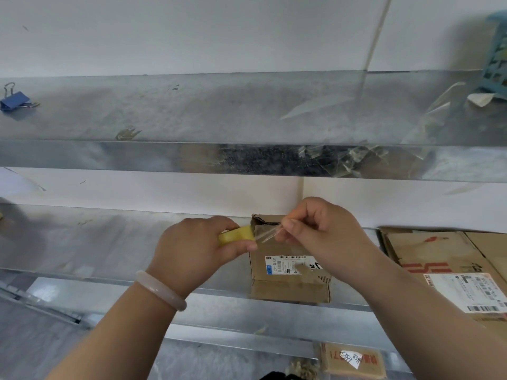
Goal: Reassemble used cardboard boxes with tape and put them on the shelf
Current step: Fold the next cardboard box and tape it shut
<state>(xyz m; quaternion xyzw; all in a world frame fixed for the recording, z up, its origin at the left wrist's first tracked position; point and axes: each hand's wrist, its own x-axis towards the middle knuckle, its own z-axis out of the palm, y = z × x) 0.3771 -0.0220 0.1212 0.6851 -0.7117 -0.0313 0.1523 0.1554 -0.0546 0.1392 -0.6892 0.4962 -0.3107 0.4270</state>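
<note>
Take the small cardboard box (288, 272) as your landmark: it sits on the galvanised metal shelf (115, 242), its front edge overhanging the lip, its top corner torn and gaping. Above it runs a second shelf board (192, 111), dull, mottled zinc with scraps of clear film clinging to its front edge above and to the right of the box. To the right of the box lies a larger flattened carton (439, 259), creased brown board with a red print and a white label. Just in front of the box's top, your left hand (192, 248) is closed around a yellow tape roll (237, 235), and your right hand (321, 229) pinches the free end of the clear tape (267, 233) between thumb and fingertips, a short strip stretched between the two. The risk, as I judge it, is that the thin, glossy strip twists and sticks to itself or to your fingers before it reaches the torn corner. Press down carelessly and the overhanging box could tip off the shelf.
</note>
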